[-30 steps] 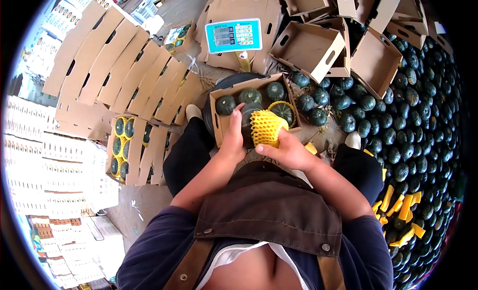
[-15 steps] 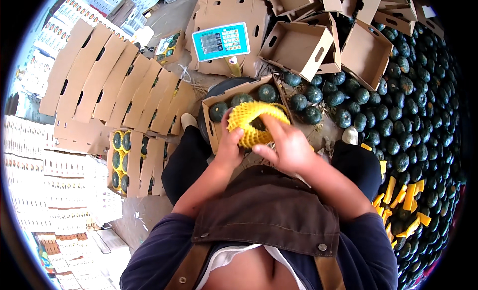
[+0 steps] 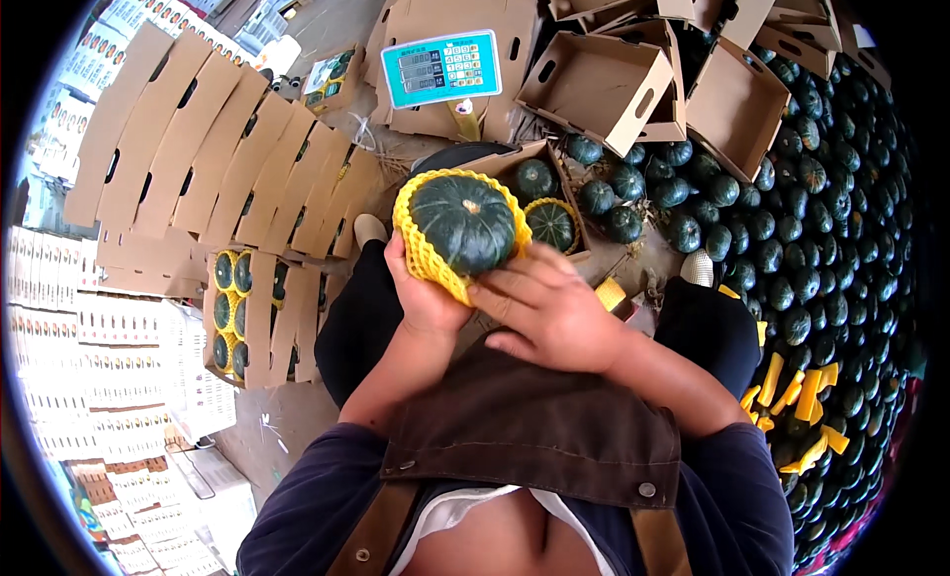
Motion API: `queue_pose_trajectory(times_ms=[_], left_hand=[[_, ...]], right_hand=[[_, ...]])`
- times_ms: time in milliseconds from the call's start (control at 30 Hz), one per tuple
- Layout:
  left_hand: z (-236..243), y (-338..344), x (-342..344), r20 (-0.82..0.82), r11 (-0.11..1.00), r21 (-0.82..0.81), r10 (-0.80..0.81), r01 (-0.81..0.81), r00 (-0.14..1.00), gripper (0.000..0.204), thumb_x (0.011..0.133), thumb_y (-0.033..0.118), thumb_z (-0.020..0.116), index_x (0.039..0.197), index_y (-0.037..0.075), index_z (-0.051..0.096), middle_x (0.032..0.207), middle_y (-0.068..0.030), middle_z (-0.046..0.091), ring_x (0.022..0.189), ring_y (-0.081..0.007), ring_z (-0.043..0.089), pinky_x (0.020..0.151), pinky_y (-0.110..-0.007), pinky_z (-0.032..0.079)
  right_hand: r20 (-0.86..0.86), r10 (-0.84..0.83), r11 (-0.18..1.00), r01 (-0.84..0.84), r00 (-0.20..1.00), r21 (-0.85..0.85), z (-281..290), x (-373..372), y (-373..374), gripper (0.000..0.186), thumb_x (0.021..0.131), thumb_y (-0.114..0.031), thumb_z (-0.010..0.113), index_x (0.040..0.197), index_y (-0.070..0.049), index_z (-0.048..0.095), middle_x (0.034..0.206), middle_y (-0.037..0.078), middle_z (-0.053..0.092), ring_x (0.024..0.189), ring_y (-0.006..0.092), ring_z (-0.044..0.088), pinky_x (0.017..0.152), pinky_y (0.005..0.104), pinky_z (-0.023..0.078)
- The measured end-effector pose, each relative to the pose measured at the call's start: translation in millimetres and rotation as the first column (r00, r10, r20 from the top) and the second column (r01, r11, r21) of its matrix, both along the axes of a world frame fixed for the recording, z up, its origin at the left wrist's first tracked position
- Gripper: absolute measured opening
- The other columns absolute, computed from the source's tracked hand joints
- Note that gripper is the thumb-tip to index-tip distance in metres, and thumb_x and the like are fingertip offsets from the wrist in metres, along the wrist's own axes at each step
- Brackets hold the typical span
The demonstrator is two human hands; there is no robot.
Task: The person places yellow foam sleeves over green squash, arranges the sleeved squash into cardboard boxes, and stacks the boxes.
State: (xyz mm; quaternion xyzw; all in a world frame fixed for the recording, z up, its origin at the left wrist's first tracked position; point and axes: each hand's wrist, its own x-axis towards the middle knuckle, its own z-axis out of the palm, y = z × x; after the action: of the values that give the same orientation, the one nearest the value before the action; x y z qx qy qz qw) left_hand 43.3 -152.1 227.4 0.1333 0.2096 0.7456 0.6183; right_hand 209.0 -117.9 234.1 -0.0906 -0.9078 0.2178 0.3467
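A dark green squash [image 3: 461,220] sits in a yellow foam mesh sleeve [image 3: 416,249], stem facing up. My left hand [image 3: 426,294] grips it from the lower left, fingers behind it. My right hand [image 3: 544,309] presses its fingers on the sleeve's lower right edge. Just beyond, an open cardboard box [image 3: 568,180] holds more squash [image 3: 534,178], one [image 3: 550,228] in a yellow sleeve; the held squash hides part of this box.
A turquoise-panelled scale [image 3: 441,66] stands behind the box. Cardboard trays [image 3: 594,91] lie at top right above heaped squash [image 3: 797,279] with yellow sleeves [image 3: 807,398]. Leaning cartons [image 3: 178,150], a filled box [image 3: 231,314] and white carton stacks [image 3: 129,358] are at left.
The yellow sleeve, seen open and hollow half a second ago, now surrounds a squash held higher and further left. My right hand's fingers have come out onto its edge.
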Motion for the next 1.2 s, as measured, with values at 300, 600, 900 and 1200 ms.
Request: queue_pose_trajectory(times_ms=[300,600,900,1200], left_hand=[[-41.5,-3.6,-6.4,-0.049,0.973,-0.148,-0.187,0.178,0.981,0.046,0.092,0.036,0.039,0.128,0.006,0.041,0.130,-0.0084,0.046,0.119,-0.0236,0.044,0.101,-0.041,0.035],[-58.9,-11.4,-16.3,-0.173,0.985,-0.066,-0.166,0.156,0.971,0.056,0.086,0.012,0.057,0.134,0.010,0.028,0.128,-0.0054,0.041,0.118,-0.0208,0.043,0.097,-0.039,0.039],[-130.0,-20.6,-70.5,-0.834,0.908,-0.353,-0.196,-0.225,0.515,0.048,0.089,0.026,0.055,0.128,0.006,0.037,0.126,-0.0126,0.042,0.117,-0.0256,0.041,0.095,-0.036,0.035],[-209.9,-41.7,-126.1,-0.735,0.500,-0.633,-0.627,-0.591,0.258,0.040,0.084,0.019,0.054,0.120,0.001,0.048,0.107,-0.0211,0.058,0.101,-0.0334,0.056,0.088,-0.035,0.042]], right_hand=[[-0.277,-0.515,-0.095,-0.375,0.811,-0.922,-45.5,-18.2,31.8,0.041,0.094,-0.020,0.046,0.131,-0.004,0.039,0.120,0.007,0.050,0.107,0.0137,0.048,0.094,0.0260,0.038],[-0.377,-0.389,0.128,-0.356,0.841,-0.926,-69.6,-19.1,40.3,0.040,0.097,-0.022,0.039,0.132,-0.003,0.039,0.123,0.006,0.049,0.111,0.0117,0.045,0.097,0.0256,0.034],[0.049,-0.463,-0.051,0.029,0.885,-0.998,-106.3,-35.3,47.4,0.067,0.075,-0.013,0.069,0.126,0.000,0.028,0.110,0.014,0.049,0.098,0.0216,0.052,0.082,0.0327,0.048],[0.329,0.304,0.368,0.208,0.894,-0.906,-117.3,-167.1,129.5,0.070,0.064,-0.001,0.075,0.122,-0.010,0.037,0.121,0.009,0.044,0.113,0.0178,0.043,0.098,0.0291,0.034]])
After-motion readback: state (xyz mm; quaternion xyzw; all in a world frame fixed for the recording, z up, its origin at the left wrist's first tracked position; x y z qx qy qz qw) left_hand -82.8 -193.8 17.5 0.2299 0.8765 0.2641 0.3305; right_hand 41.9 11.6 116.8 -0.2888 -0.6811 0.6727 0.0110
